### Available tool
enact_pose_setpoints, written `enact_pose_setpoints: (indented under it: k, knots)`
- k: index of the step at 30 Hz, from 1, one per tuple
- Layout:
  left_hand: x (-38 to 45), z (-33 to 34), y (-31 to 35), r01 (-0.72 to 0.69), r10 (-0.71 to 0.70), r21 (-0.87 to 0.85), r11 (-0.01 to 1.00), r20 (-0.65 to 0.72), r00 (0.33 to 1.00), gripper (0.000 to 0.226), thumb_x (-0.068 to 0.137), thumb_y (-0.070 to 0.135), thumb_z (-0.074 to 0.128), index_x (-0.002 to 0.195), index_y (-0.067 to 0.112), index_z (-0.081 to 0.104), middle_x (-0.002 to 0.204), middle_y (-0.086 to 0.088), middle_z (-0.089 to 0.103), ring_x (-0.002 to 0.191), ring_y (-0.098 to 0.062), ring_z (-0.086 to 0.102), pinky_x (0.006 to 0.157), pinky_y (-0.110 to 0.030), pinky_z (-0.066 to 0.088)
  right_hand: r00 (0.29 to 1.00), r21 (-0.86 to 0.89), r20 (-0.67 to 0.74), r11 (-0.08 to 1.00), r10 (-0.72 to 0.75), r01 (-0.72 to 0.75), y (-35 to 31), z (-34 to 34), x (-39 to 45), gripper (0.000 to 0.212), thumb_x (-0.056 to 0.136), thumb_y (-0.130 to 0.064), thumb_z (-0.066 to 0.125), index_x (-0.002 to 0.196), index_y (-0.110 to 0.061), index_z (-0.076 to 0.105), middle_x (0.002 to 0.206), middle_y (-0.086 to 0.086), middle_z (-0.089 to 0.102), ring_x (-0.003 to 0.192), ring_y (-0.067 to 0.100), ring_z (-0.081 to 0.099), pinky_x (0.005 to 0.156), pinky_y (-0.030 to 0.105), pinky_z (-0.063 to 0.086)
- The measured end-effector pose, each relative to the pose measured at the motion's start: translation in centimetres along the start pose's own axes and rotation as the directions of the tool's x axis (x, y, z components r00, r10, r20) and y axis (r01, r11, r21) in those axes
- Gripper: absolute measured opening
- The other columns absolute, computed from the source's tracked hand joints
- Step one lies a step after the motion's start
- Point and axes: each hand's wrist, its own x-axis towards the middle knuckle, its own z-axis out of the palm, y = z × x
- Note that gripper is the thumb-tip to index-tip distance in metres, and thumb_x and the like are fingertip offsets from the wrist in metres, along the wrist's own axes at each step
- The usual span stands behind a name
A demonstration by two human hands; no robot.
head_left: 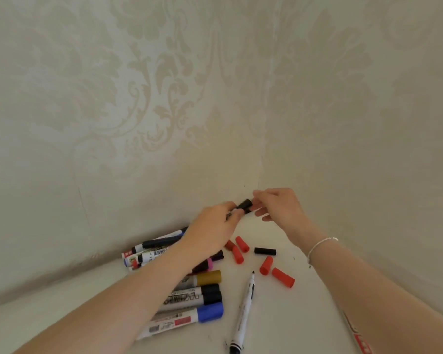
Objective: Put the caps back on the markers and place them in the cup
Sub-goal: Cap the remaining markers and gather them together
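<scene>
My left hand grips a marker whose body is hidden inside the fist. My right hand pinches a black cap at that marker's tip, above the white table. Several capped markers lie in a pile under my left forearm, with gold, black and blue caps. One uncapped thin marker lies to their right. Several loose red caps and one black cap are scattered near the middle. No cup is in view.
The white table sits in a corner of two patterned walls close behind my hands. More markers lie by the left wall. Another marker shows under my right forearm. A silver bracelet circles my right wrist.
</scene>
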Motion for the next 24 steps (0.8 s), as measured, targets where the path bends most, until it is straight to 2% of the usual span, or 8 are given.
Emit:
enact_pose_setpoints:
  k: [2, 4, 8, 11, 15, 18, 21, 24]
  knots:
    - [0.8, -2.0, -0.7, 0.027, -0.025, 0.037, 0.999, -0.050, 0.998, 0.025, 0.101, 0.035, 0.040, 0.101, 0.021, 0.061, 0.061, 0.003, 0.050, 0.048, -0.011, 0.042, 0.048, -0.025, 0.033, 0.999, 0.017, -0.026, 1.000, 0.018, -0.017, 0.8, 0.2, 2.1, 0.019, 0.093, -0.015, 0.054, 0.097, -0.007, 0.071, 0.091, 0.011, 0.073, 0.078, 0.021, 0.064, 0.074, 0.033, 0.051]
    - [1.4, -3.6, -1.5, 0.049, -0.046, 0.039, 0.998, -0.084, 0.995, 0.026, 0.101, 0.036, 0.042, 0.102, 0.020, 0.063, 0.057, 0.005, 0.047, 0.046, -0.011, 0.040, 0.048, -0.026, 0.031, 0.999, -0.178, -0.039, 0.984, -0.022, 0.014, 2.5, 0.4, 4.3, 0.026, 0.090, -0.006, 0.052, 0.109, -0.009, 0.069, 0.107, 0.008, 0.068, 0.093, 0.020, 0.062, 0.075, 0.025, 0.045]
    - [2.4, -4.9, -2.5, 0.061, -0.057, 0.048, 0.997, -0.080, 0.995, 0.026, 0.100, 0.041, 0.041, 0.101, 0.027, 0.063, 0.059, 0.003, 0.049, 0.058, -0.019, 0.050, 0.055, -0.029, 0.032, 0.978, -0.589, 0.195, 0.788, -0.077, 0.179, 6.0, 2.1, 7.5, 0.050, 0.087, 0.004, 0.040, 0.130, -0.015, 0.056, 0.132, 0.008, 0.055, 0.118, 0.024, 0.054, 0.096, 0.023, 0.041]
    - [3.5, -4.9, -2.6, 0.052, -0.049, 0.041, 0.998, -0.062, 0.997, 0.025, 0.100, 0.043, 0.041, 0.103, 0.032, 0.063, 0.059, 0.005, 0.048, 0.054, -0.013, 0.044, 0.053, -0.026, 0.030, 0.925, -0.700, 0.364, 0.624, -0.105, 0.346, 8.0, 3.9, 9.3, 0.057, 0.081, 0.006, 0.040, 0.126, -0.024, 0.060, 0.129, 0.004, 0.057, 0.115, 0.026, 0.055, 0.099, 0.032, 0.044]
    - [5.1, -4.4, -2.6, 0.033, -0.032, 0.024, 0.999, -0.063, 0.998, 0.025, 0.099, 0.045, 0.042, 0.107, 0.034, 0.064, 0.056, 0.009, 0.047, 0.048, -0.006, 0.040, 0.048, -0.020, 0.028, 0.892, -0.795, 0.410, 0.404, -0.190, 0.452, 8.7, 5.1, 11.1, 0.044, 0.086, 0.000, 0.045, 0.121, -0.020, 0.061, 0.122, 0.003, 0.051, 0.111, 0.025, 0.050, 0.096, 0.034, 0.039]
    - [6.0, -4.1, -2.9, 0.025, -0.025, -0.012, 1.000, -0.068, 0.997, 0.024, 0.099, 0.042, 0.044, 0.107, 0.032, 0.065, 0.054, 0.011, 0.045, 0.041, -0.002, 0.035, 0.044, -0.016, 0.026, 0.901, -0.810, 0.405, 0.396, -0.157, 0.433, 8.7, 5.2, 12.0, 0.034, 0.088, -0.003, 0.048, 0.116, -0.017, 0.063, 0.119, 0.006, 0.048, 0.107, 0.028, 0.051, 0.094, 0.035, 0.042]
    - [6.6, -3.7, -3.2, 0.033, -0.034, -0.018, 0.999, -0.063, 0.997, 0.026, 0.100, 0.040, 0.045, 0.108, 0.028, 0.067, 0.054, 0.010, 0.045, 0.046, -0.004, 0.037, 0.050, -0.021, 0.029, 0.891, -0.778, 0.439, 0.446, -0.118, 0.443, 8.6, 5.0, 12.5, 0.031, 0.088, -0.006, 0.051, 0.115, -0.014, 0.063, 0.117, 0.009, 0.047, 0.107, 0.030, 0.050, 0.092, 0.037, 0.044]
    - [6.7, -3.3, -3.6, 0.039, -0.041, -0.044, 0.998, -0.058, 0.997, 0.028, 0.100, 0.039, 0.044, 0.108, 0.025, 0.067, 0.054, 0.009, 0.043, 0.043, -0.002, 0.035, 0.050, -0.022, 0.029, 0.873, -0.774, 0.481, 0.430, -0.078, 0.465, 8.4, 4.9, 12.3, 0.031, 0.088, -0.010, 0.050, 0.117, -0.015, 0.061, 0.119, 0.007, 0.050, 0.112, 0.027, 0.048, 0.092, 0.034, 0.040]
